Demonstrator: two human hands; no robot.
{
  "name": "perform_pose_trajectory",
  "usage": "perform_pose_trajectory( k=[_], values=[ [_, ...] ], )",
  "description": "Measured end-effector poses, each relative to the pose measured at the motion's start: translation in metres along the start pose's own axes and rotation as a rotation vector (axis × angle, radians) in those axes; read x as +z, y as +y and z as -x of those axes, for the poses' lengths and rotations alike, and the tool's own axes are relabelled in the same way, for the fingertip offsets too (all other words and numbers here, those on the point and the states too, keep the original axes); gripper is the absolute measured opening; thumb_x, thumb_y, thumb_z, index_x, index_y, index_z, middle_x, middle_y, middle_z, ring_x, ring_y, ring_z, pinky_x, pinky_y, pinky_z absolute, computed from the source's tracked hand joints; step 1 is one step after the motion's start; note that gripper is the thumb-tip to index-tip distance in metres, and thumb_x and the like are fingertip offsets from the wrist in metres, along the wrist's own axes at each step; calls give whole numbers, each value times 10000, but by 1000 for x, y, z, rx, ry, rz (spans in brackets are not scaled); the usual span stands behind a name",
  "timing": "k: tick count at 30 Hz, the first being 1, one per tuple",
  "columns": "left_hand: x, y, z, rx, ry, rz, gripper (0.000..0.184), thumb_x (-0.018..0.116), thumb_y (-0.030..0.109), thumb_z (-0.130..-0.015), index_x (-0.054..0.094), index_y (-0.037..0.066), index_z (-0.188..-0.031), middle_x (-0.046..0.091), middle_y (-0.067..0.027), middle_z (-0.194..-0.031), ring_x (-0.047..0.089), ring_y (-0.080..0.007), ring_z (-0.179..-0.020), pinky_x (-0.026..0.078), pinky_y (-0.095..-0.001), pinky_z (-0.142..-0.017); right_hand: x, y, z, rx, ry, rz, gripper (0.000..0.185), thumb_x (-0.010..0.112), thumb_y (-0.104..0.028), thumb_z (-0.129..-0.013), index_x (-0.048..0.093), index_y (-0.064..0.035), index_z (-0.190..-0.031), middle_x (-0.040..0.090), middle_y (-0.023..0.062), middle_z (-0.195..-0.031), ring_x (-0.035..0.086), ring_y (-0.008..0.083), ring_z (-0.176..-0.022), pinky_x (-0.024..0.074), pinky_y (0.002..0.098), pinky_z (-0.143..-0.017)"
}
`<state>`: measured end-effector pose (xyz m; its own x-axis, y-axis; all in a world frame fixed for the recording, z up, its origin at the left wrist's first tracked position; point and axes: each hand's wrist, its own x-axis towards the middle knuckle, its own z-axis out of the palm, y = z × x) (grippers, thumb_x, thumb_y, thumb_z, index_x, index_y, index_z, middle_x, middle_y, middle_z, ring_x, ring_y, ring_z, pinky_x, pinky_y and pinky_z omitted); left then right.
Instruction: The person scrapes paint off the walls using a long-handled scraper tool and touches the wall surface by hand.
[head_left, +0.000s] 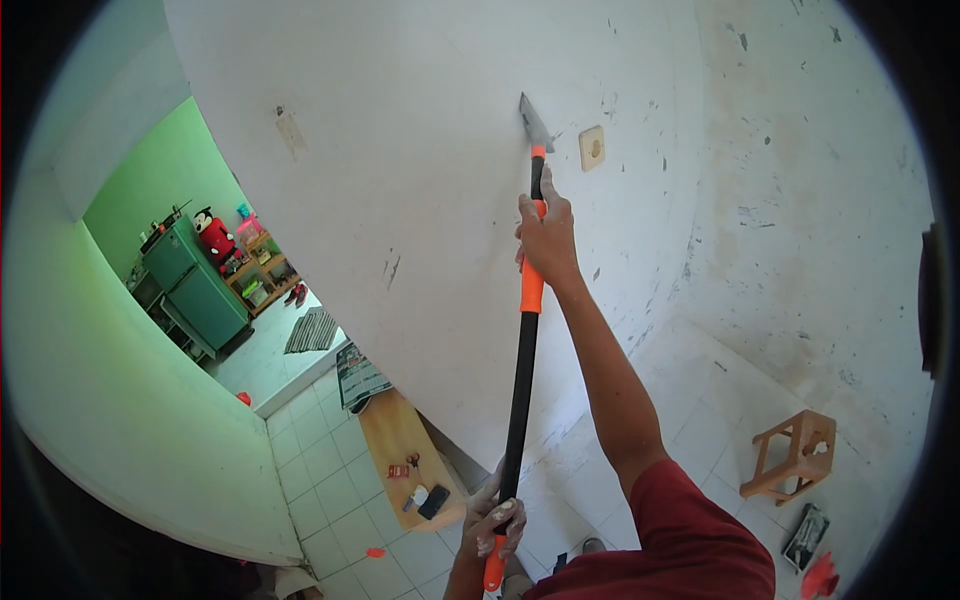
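Note:
A long-handled scraper (pixel 518 390) with a black shaft and orange grips runs up the middle of the view. Its metal blade (pixel 534 122) lies against the white wall (pixel 400 200), left of a beige socket (pixel 592 148). Near the blade, my right hand (pixel 548 228) is wrapped round the upper shaft, with one finger pointing up along it. My left hand (pixel 493 520) grips the lower end, just above the orange end grip. White dust covers the fingers of both hands. Dark scuffs and patches mark the wall.
A wooden bench (pixel 410 450) holds a phone, scissors and small items. At the right stand a plastic stool (pixel 792 456) and a tray (pixel 806 537) on the tiled floor (pixel 350 530). Through the left opening are a green fridge (pixel 200 290) and a shelf (pixel 262 270).

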<state>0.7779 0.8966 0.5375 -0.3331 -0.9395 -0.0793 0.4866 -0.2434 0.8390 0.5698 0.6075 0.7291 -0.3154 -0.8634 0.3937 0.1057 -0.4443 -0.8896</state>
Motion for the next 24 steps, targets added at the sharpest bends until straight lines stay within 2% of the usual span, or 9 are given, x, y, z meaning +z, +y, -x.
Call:
perform_pose_trajectory(
  k=[6,8,9,11,17,19,20,23,24],
  values=[
    [-22,-31,34,-17,5,106,802,523,28,-975,142,131,-1673,493,-95,-680,456,-139,-426,409,-259,-380,8,25,44,-9,-71,10,690,497,-155,-1042,184,-11,-1640,534,80,-646,511,153,-400,508,324,-384],
    [-30,-49,35,58,159,115,638,576,68,-1007,321,85,-1592,508,-54,-689,490,-144,-465,432,-258,-348,4,19,43,24,-96,22,695,493,-152,-1042,171,-6,-1640,532,71,-637,509,151,-398,512,320,-384],
    [-28,-43,31,62,160,111,638,576,68,-1007,321,85,-1592,508,-54,-689,490,-144,-465,432,-258,-348,2,15,39,17,-97,43,696,475,-127,-1038,142,36,-1627,517,66,-616,528,163,-405,528,333,-396],
    [-15,-28,26,-64,-17,201,778,498,43,-1000,133,189,-1671,479,-96,-639,439,-176,-381,401,-298,-333,2,13,37,31,-102,65,698,458,-103,-1035,113,78,-1614,502,60,-595,548,176,-413,543,345,-408],
    [-21,-25,44,-50,55,96,778,511,34,-994,157,182,-1670,473,-92,-636,431,-162,-387,389,-296,-334,14,18,55,28,-53,60,691,460,-117,-1036,137,46,-1625,482,42,-572,546,178,-420,541,347,-410],
    [-32,-28,61,-21,54,164,792,533,18,-972,164,107,-1667,500,-94,-664,455,-151,-420,391,-265,-364,23,32,74,26,-96,46,693,485,-139,-1037,170,-1,-1638,528,71,-634,536,149,-432,515,318,-385],
    [-76,-66,73,-27,305,154,600,564,72,-1017,349,74,-1577,509,-55,-666,462,-146,-418,414,-254,-335,26,35,79,13,-92,19,689,484,-135,-1035,178,-5,-1638,524,70,-638,536,154,-437,506,326,-378],
    [-33,-22,53,-21,29,175,797,533,13,-966,167,107,-1667,508,-92,-669,454,-144,-412,395,-260,-367,24,21,64,41,-54,50,681,473,-106,-1032,168,30,-1625,501,69,-604,551,197,-419,536,354,-396],
    [-26,-10,40,-21,32,171,797,533,13,-966,167,107,-1667,508,-92,-669,454,-144,-412,395,-260,-367,21,20,53,18,-43,57,680,478,-102,-1031,173,34,-1623,509,70,-618,555,196,-423,535,349,-394]
  ],
)
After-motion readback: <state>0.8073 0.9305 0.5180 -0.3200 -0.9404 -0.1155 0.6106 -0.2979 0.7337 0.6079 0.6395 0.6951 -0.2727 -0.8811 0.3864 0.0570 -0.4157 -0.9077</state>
